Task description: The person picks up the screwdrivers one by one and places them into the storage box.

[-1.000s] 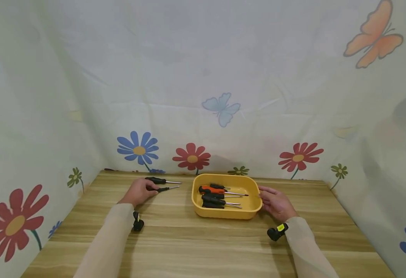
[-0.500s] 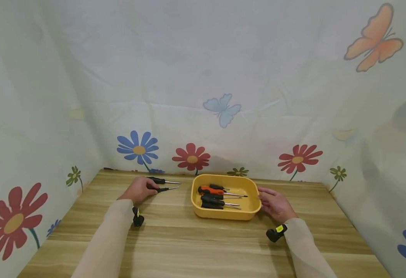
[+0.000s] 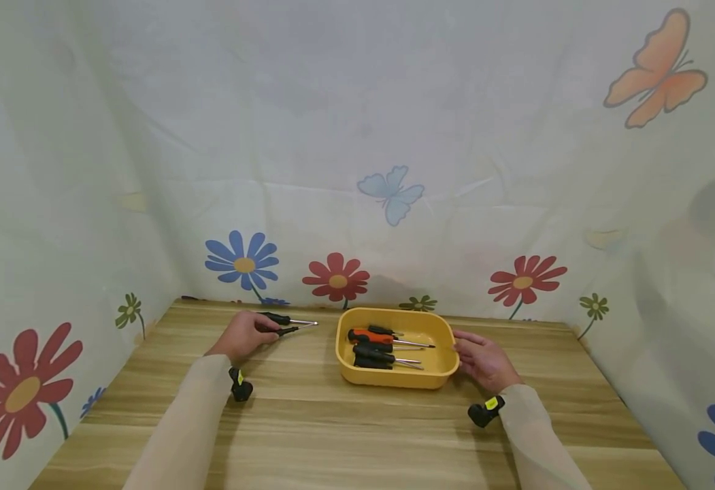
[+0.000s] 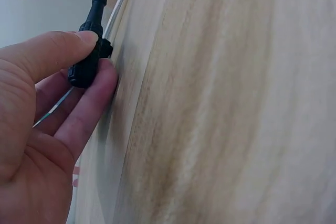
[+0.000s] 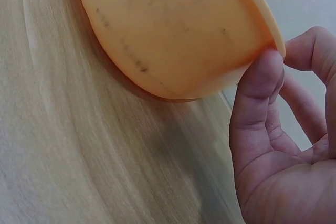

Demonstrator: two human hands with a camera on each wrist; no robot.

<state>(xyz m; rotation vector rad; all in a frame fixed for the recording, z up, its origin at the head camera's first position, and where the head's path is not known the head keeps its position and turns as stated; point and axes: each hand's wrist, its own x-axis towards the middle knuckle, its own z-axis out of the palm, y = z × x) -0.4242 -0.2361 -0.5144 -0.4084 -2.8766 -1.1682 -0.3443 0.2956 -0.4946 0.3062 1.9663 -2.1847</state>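
My left hand pinches the black handle of a small screwdriver between thumb and fingers, over the left part of the table. Its metal shaft points right and slightly upward in the head view. Just behind it lies a second black-handled screwdriver, its handle end partly hidden by the hand. A yellow box stands right of the middle, holding several black-handled screwdrivers and one orange-and-black screwdriver. With thumb and fingers, my right hand grips the box's right rim, seen close up in the right wrist view.
The wooden table reaches back to a pale curtain printed with flowers and butterflies. Curtain also hangs along the left and right sides. A small dark object shows at the table's back left corner.
The screwdriver in my left hand has tilted, its tip rising until it overlaps the shaft of the one behind. My right hand stays on the box rim.
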